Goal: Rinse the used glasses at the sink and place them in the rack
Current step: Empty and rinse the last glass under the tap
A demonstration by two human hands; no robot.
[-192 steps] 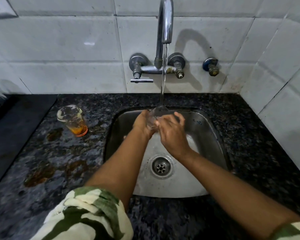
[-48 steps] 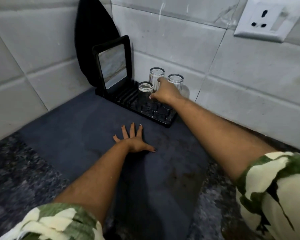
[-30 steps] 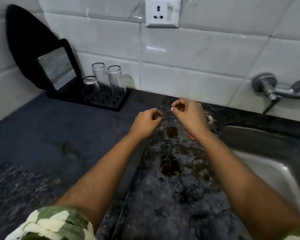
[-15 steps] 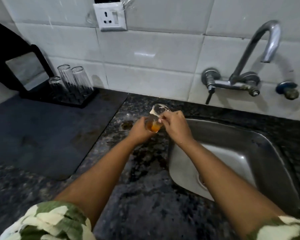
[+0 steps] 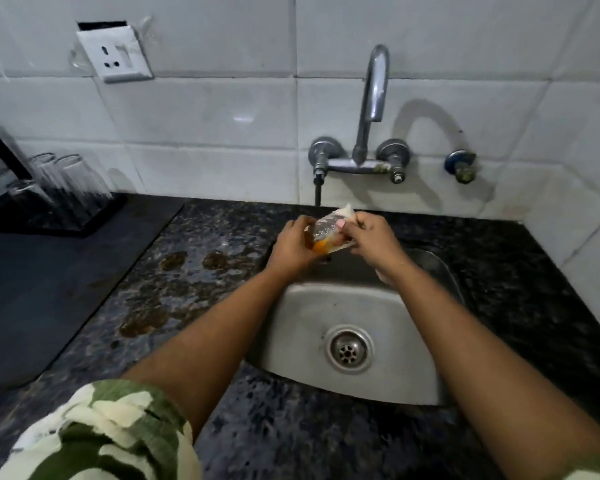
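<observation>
Both hands hold a used clear glass [image 5: 328, 230] with orange liquid in its bottom, tilted over the back left corner of the steel sink [image 5: 388, 382]. My left hand [image 5: 293, 245] wraps its base. My right hand [image 5: 369, 237] grips it near the rim. The tap [image 5: 373, 98] stands behind, with no water running. At the far left the black rack [image 5: 94, 220] holds three clear glasses [image 5: 73, 181] upside down.
Brown wet stains [image 5: 174, 282] mark the speckled dark counter left of the sink. A dark mat [image 5: 32, 289] lies under the rack. A wall socket [image 5: 115, 57] sits above, and a blue valve [image 5: 459, 164] right of the tap. Tiled walls close the back and right.
I left the rack, turned right to the sink, picked the used glass off the counter with both hands and carried it over the sink's edge.
</observation>
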